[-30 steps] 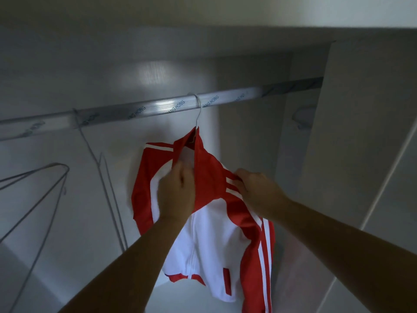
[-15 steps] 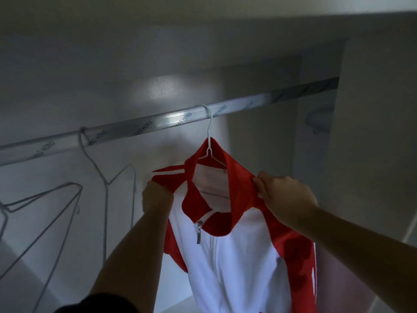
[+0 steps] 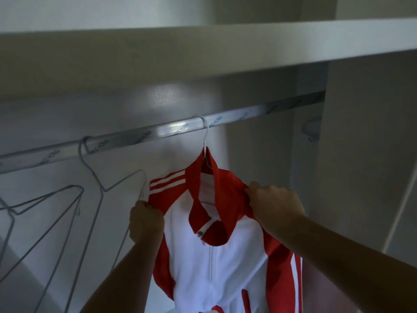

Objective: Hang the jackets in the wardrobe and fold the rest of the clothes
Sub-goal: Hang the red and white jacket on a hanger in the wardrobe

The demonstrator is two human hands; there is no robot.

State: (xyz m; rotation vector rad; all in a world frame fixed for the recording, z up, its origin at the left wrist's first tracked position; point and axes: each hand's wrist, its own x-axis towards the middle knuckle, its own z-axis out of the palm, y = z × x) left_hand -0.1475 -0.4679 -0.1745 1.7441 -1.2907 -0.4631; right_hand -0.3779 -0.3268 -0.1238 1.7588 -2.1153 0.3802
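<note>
A red and white jacket (image 3: 212,256) with white shoulder stripes hangs on a thin white hanger (image 3: 205,141), whose hook sits over the wardrobe rail (image 3: 140,137). My left hand (image 3: 145,219) pinches the jacket's left shoulder. On the other side, my right hand (image 3: 274,203) grips the red fabric of the right shoulder beside the raised collar. The jacket's front faces me, zipped up to just below the collar.
Two empty wire hangers (image 3: 97,184) (image 3: 33,213) hang on the rail to the left of the jacket. A shelf (image 3: 225,48) runs above the rail. The wardrobe's side panel (image 3: 361,166) stands at the right.
Both hands have slid outward from the collar to the jacket's shoulders. The jacket has turned its front squarely toward me and its shoulders are spread wider on the hanger.
</note>
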